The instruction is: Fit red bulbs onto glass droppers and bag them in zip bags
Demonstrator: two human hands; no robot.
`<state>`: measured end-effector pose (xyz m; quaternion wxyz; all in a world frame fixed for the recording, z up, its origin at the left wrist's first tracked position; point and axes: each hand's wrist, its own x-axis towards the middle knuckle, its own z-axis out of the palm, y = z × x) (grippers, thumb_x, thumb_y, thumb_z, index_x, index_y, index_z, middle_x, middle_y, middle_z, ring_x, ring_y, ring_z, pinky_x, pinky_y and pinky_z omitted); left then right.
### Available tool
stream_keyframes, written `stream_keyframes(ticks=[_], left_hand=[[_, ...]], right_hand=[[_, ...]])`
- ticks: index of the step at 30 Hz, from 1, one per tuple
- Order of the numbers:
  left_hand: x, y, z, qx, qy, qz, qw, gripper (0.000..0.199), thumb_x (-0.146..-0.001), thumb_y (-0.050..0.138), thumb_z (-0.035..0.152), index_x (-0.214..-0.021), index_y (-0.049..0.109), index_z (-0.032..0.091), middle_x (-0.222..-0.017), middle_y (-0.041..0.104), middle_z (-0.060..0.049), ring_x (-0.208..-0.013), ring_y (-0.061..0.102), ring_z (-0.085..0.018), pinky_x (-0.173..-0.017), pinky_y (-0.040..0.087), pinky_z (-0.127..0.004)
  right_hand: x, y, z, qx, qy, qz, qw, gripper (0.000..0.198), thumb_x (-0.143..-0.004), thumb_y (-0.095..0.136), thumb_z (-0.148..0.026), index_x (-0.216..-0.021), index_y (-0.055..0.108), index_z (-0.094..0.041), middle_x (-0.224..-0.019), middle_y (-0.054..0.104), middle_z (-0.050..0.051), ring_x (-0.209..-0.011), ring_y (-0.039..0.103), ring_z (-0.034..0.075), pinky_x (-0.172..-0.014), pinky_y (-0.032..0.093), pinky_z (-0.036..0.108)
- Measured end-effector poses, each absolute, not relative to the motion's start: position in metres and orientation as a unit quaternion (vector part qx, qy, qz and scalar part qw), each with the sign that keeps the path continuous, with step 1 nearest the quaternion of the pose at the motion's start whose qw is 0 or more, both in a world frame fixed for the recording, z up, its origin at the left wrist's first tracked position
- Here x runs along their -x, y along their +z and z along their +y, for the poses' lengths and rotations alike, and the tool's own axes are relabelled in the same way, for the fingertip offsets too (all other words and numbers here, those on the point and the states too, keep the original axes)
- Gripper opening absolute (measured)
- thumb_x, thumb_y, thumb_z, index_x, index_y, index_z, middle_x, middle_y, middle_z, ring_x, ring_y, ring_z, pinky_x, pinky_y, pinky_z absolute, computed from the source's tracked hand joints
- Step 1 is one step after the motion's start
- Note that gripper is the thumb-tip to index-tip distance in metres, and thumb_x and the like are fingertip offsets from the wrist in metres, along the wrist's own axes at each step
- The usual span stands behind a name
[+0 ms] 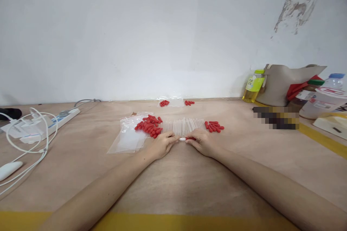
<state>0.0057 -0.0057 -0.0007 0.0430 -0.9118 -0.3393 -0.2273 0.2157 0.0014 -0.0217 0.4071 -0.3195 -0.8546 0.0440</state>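
Observation:
My left hand [162, 145] is closed in a pinch on a thin clear tube [182, 139], like the glass part of a dropper. My right hand [204, 143] pinches a red rubber bulb [191, 138] at the tube's right end. Bulb and tube meet between my fingertips; how deep the tube sits is hidden. Just beyond my hands lies a row of clear tubes [184, 125]. A heap of red bulbs [148, 127] rests left of the row, partly on clear plastic bags [126, 142]. Several more red bulbs [214, 127] lie to its right.
Near the wall, small groups of red bulbs [164, 103] lie by a clear plastic bag [175, 103]. White cables [46, 144] and a power strip [63, 121] occupy the left. At right stand a yellow-liquid bottle [252, 88], a grey bag [279, 85] and a plastic cup [320, 103].

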Motion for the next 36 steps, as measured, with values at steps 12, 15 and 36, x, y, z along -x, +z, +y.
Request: stream_keyframes(ticks=[12,15,36], left_hand=[[-0.010,-0.004,-0.003,0.911,-0.245,-0.327,0.055,0.026,-0.089,0.039,0.022,-0.102,0.060,0.015,-0.078,0.057,-0.005,-0.071,0.054,-0.014,-0.063,0.044,-0.023],[-0.011,-0.005,-0.002,0.912,-0.253,-0.321,0.031,0.024,-0.089,0.039,0.022,-0.100,0.058,0.015,-0.080,0.057,-0.005,-0.074,0.055,-0.015,-0.066,0.044,-0.024],[-0.008,-0.005,-0.002,0.860,-0.366,-0.354,-0.023,0.033,-0.082,0.050,0.029,-0.111,0.040,0.016,-0.100,0.058,-0.008,-0.097,0.052,-0.019,-0.086,0.040,-0.035]], right_hand=[[-0.213,-0.018,0.005,0.326,0.052,-0.868,0.371,0.008,-0.079,0.054,-0.024,-0.081,0.060,-0.018,-0.073,0.064,0.002,-0.068,0.056,0.014,-0.073,0.036,0.032],[-0.213,-0.019,0.005,0.321,0.054,-0.870,0.369,0.007,-0.079,0.054,-0.022,-0.082,0.059,-0.018,-0.074,0.064,0.002,-0.069,0.056,0.014,-0.074,0.034,0.033],[-0.222,0.006,0.025,0.377,0.349,-0.636,0.575,0.037,-0.067,0.062,-0.044,-0.091,0.051,-0.019,-0.072,0.060,0.000,-0.066,0.058,0.013,-0.063,0.047,0.027]])
